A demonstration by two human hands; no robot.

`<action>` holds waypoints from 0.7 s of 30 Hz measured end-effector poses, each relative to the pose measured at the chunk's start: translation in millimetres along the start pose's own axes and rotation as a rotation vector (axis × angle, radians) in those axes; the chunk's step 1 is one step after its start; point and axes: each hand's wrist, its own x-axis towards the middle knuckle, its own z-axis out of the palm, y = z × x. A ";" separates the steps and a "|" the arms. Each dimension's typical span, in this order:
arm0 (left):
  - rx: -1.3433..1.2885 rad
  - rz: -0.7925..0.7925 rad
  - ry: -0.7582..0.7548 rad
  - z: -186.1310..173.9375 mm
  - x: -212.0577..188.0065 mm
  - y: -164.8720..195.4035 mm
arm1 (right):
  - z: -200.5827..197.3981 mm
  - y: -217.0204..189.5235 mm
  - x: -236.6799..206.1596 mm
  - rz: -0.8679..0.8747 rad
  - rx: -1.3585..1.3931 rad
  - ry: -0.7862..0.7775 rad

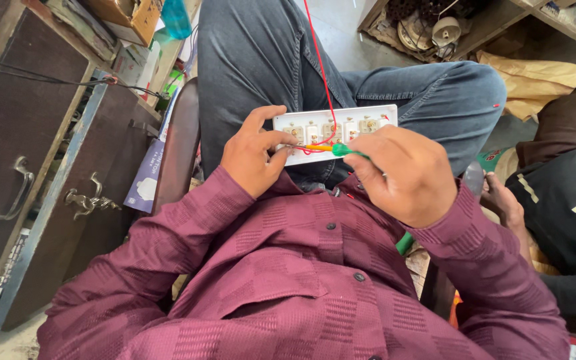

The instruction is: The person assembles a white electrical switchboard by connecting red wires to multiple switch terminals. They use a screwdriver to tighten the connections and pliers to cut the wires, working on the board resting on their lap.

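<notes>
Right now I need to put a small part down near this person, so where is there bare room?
Little. The jeans-clad thigh right of the white switch board is bare; so is the grey floor beyond the knees. The board is crowded: left hand, right hand with screwdriver, red wire.

A long white switchboard panel (pixel 336 128) lies across the person's lap, its back side up, showing a row of pale switch and socket housings with brass contacts. It runs left to right, tilted slightly so its right end sits farther away. A thin red wire (pixel 320 63) comes down from the far side and loops over the middle of the panel. A screwdriver (pixel 333 149) with an orange-yellow shaft and a green handle lies nearly level along the panel's near edge, its tip pointing left toward the left-hand housings.
</notes>
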 end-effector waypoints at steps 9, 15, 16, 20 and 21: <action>0.000 0.012 0.003 4.2 7.1 -0.4 | -11.1 1.5 4.9 -0.036 -0.086 -0.020; 0.008 0.012 0.011 6.7 7.9 2.7 | -8.8 6.1 0.7 -0.029 -0.050 0.006; 0.000 0.008 0.010 6.8 8.0 3.2 | -9.1 6.8 0.2 -0.038 -0.052 0.015; -0.004 -0.005 -0.003 6.2 9.2 4.2 | -10.7 7.2 0.3 -0.029 -0.040 0.007; -0.004 -0.005 -0.004 6.1 9.6 4.5 | -11.3 6.8 1.0 -0.019 -0.031 -0.004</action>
